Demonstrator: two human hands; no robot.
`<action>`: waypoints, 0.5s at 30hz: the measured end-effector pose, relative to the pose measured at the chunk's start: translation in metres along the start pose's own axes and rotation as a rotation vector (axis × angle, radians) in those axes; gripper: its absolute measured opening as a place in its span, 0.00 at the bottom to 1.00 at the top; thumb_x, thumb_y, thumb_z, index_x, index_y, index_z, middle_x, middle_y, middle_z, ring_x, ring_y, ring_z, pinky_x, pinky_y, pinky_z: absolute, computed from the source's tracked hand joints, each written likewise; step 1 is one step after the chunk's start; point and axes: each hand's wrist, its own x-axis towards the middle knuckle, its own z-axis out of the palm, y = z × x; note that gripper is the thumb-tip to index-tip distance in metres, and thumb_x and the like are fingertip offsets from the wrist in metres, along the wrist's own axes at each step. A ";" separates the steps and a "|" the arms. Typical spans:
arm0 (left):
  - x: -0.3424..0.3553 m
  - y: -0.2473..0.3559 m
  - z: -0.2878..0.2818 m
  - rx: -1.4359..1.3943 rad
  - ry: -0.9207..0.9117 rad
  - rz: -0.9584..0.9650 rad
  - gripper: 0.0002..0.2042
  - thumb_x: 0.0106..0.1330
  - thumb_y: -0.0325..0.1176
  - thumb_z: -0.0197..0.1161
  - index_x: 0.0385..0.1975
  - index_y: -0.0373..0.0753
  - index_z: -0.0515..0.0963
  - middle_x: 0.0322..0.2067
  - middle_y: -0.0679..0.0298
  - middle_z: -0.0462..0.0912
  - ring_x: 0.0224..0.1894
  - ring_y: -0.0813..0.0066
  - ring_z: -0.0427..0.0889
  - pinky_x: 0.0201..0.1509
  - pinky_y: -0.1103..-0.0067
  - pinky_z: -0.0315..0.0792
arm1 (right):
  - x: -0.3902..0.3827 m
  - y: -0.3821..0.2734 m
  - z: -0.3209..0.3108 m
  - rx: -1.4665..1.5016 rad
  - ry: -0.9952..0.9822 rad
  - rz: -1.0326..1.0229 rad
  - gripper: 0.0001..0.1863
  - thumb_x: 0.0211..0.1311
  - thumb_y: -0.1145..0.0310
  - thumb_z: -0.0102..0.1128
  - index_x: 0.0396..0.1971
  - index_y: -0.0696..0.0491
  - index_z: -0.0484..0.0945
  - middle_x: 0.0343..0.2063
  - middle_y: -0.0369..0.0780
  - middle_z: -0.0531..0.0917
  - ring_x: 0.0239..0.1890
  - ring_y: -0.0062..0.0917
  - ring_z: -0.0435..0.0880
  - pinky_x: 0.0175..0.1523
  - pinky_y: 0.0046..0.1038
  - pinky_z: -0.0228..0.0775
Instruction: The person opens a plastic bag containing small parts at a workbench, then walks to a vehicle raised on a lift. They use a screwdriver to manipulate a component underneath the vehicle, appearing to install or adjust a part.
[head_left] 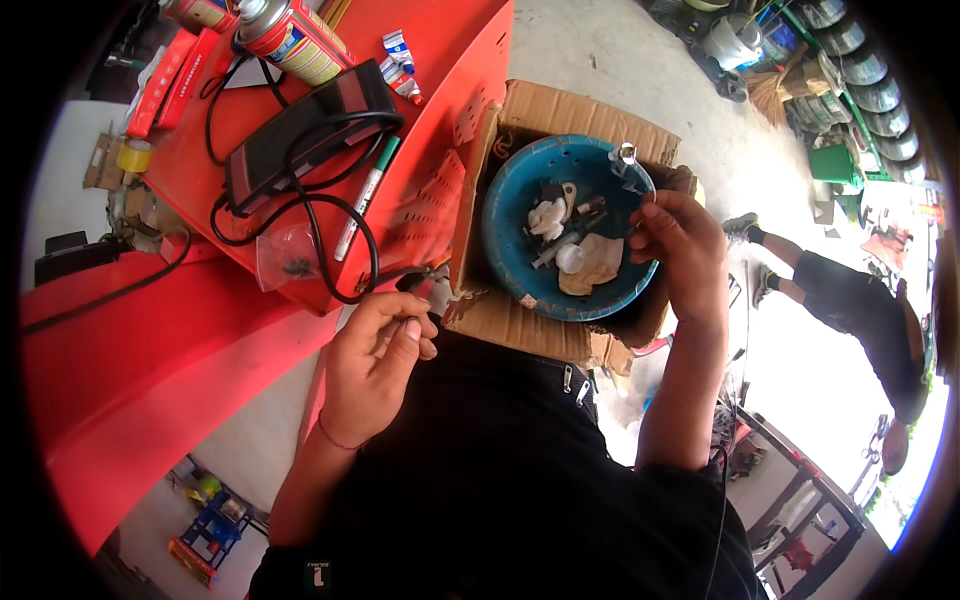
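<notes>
A round blue plastic bowl [510, 270] sits in an open cardboard box [520, 335] in front of me. Inside it lie crumpled white tissue [547, 218], a beige cloth or paper piece [598, 268], a small white cap [570, 259] and several small metal parts. My right hand [682, 245] is at the bowl's right rim, fingers pinched together; what they grip is hard to make out. Just above those fingers shows a shiny metal piece [627, 158]. Left of the box, my left hand [375, 360] is closed, thumb against curled fingers, anything between them hidden.
On the red cart [440, 75] at left are a black device with a cable [310, 130], a marker [366, 200], small tubes [398, 55], a spray can [290, 40] and a clear bag [285, 258]. Another person [860, 300] stands at right. Tires [870, 68] line the far right.
</notes>
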 end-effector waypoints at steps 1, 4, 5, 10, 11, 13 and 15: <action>0.001 0.001 0.001 0.005 -0.001 0.004 0.07 0.71 0.21 0.53 0.45 0.31 0.73 0.34 0.63 0.80 0.34 0.81 0.80 0.39 0.83 0.77 | -0.001 -0.001 0.000 0.068 -0.009 0.014 0.10 0.67 0.71 0.59 0.42 0.63 0.77 0.30 0.40 0.83 0.27 0.21 0.83 0.31 0.21 0.77; 0.005 0.007 0.007 0.032 -0.016 0.011 0.06 0.71 0.21 0.52 0.45 0.31 0.73 0.35 0.62 0.79 0.34 0.80 0.79 0.40 0.82 0.77 | -0.001 0.001 -0.002 0.079 -0.076 0.076 0.11 0.67 0.70 0.60 0.41 0.63 0.77 0.30 0.40 0.83 0.26 0.20 0.82 0.32 0.20 0.77; 0.006 0.009 0.009 0.048 -0.029 0.009 0.06 0.71 0.21 0.51 0.44 0.31 0.73 0.35 0.61 0.79 0.34 0.79 0.79 0.41 0.81 0.76 | -0.001 0.003 -0.001 0.046 -0.064 0.072 0.10 0.67 0.69 0.60 0.41 0.62 0.77 0.29 0.39 0.83 0.26 0.19 0.81 0.31 0.20 0.76; 0.007 0.009 0.012 0.054 -0.040 -0.014 0.06 0.71 0.21 0.53 0.44 0.31 0.74 0.34 0.63 0.79 0.34 0.81 0.79 0.40 0.83 0.77 | -0.001 0.013 0.009 -0.107 -0.048 -0.035 0.09 0.66 0.68 0.62 0.38 0.59 0.79 0.27 0.35 0.81 0.23 0.16 0.77 0.28 0.19 0.71; 0.006 0.011 0.013 0.066 -0.054 -0.022 0.06 0.71 0.21 0.52 0.44 0.31 0.73 0.34 0.63 0.78 0.34 0.80 0.79 0.41 0.82 0.76 | -0.001 0.011 0.010 -0.204 -0.037 0.000 0.09 0.65 0.68 0.63 0.38 0.59 0.79 0.28 0.36 0.82 0.24 0.16 0.78 0.29 0.19 0.71; 0.004 0.013 0.013 0.076 -0.065 -0.033 0.06 0.71 0.20 0.50 0.43 0.31 0.73 0.35 0.62 0.77 0.34 0.80 0.79 0.41 0.81 0.76 | -0.003 0.008 0.009 -0.396 -0.013 0.065 0.09 0.63 0.68 0.65 0.36 0.60 0.80 0.28 0.37 0.83 0.26 0.15 0.78 0.32 0.21 0.71; 0.003 0.011 0.012 0.074 -0.058 -0.038 0.06 0.71 0.20 0.51 0.43 0.31 0.73 0.34 0.63 0.77 0.34 0.80 0.79 0.41 0.82 0.76 | -0.001 0.018 0.014 -0.445 0.054 -0.066 0.10 0.61 0.68 0.66 0.37 0.59 0.81 0.28 0.38 0.84 0.26 0.16 0.77 0.33 0.22 0.70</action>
